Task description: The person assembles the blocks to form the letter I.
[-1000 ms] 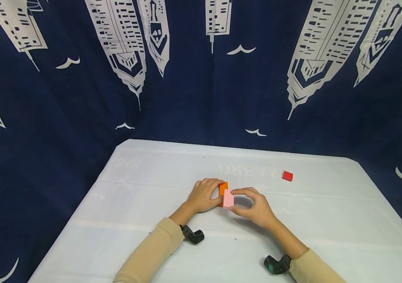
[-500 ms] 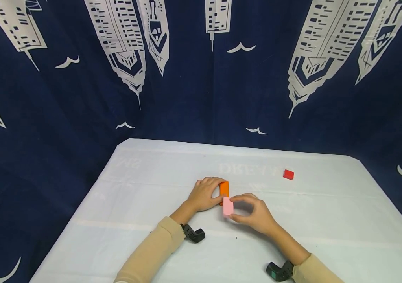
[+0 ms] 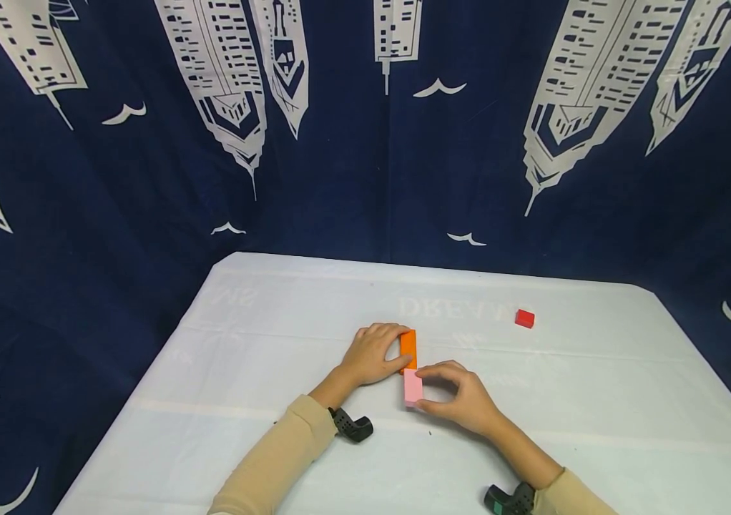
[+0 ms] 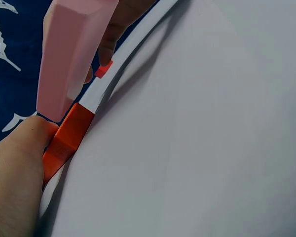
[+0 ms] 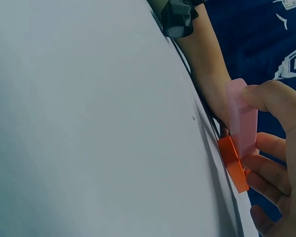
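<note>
My left hand (image 3: 372, 355) rests on the white table and holds an orange block (image 3: 408, 347) between thumb and fingers; its fingertips lie at the block's far end. My right hand (image 3: 465, 397) pinches a pink block (image 3: 413, 388) by its two ends, thumb at the near one. The pink block is seen right at the near end of the orange block. In the right wrist view the pink block (image 5: 242, 121) appears raised above the orange block (image 5: 233, 163). From the left wrist, the pink block (image 4: 71, 54) looms over the orange one (image 4: 69, 140); whether they touch I cannot tell.
A small red block (image 3: 524, 319) lies farther back on the right of the white-covered table (image 3: 275, 300). Behind the table hangs a dark blue cloth (image 3: 340, 200) printed with white buildings. Black wrist cameras sit on both forearms, the left camera (image 3: 354, 427) close to the table.
My right hand has drawn the pink block toward me, from beside the orange block to its near end. The left hand and the orange block have stayed in place.
</note>
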Action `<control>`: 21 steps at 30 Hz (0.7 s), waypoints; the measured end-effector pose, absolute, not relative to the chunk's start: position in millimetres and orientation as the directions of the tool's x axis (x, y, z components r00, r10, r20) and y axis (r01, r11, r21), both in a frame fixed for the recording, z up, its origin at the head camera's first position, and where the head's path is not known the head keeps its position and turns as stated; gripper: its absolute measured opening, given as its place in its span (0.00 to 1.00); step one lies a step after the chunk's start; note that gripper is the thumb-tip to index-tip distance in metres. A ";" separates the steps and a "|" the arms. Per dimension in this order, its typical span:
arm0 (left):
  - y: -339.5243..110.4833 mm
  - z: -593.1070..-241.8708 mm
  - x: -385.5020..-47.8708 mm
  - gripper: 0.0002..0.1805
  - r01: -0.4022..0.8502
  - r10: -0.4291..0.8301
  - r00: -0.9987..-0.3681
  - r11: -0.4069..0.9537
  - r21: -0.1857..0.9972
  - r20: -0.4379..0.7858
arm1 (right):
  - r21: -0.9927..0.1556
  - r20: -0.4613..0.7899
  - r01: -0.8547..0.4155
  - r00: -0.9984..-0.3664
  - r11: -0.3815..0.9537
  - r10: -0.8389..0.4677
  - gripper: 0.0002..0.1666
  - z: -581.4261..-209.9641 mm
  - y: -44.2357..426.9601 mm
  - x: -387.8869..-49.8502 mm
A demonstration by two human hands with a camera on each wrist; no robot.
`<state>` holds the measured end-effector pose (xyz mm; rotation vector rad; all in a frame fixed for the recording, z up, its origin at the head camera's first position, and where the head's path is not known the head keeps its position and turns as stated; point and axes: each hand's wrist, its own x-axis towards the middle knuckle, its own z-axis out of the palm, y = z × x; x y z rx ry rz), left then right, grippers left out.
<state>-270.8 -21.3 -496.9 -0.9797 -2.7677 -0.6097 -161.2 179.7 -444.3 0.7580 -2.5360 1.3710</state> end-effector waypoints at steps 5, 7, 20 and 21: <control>-20.7 -498.1 -270.8 0.30 0.628 0.568 -0.779 0.706 0.329 0.267 | -0.738 0.361 -0.502 -0.859 0.452 -0.364 0.24 -445.4 178.9 -158.8; -20.0 -499.3 -271.0 0.30 0.626 0.566 -0.780 0.707 0.329 0.268 | -0.740 0.348 -0.490 -0.865 0.461 -0.361 0.24 -448.1 179.6 -158.9; -19.5 -498.8 -271.1 0.30 0.620 0.561 -0.784 0.711 0.331 0.263 | -0.729 0.346 -0.489 -0.867 0.479 -0.358 0.25 -492.0 192.5 -175.7; -19.8 -498.3 -271.1 0.31 0.619 0.561 -0.786 0.712 0.332 0.260 | -0.728 0.350 -0.494 -0.864 0.475 -0.362 0.25 -492.5 192.8 -176.1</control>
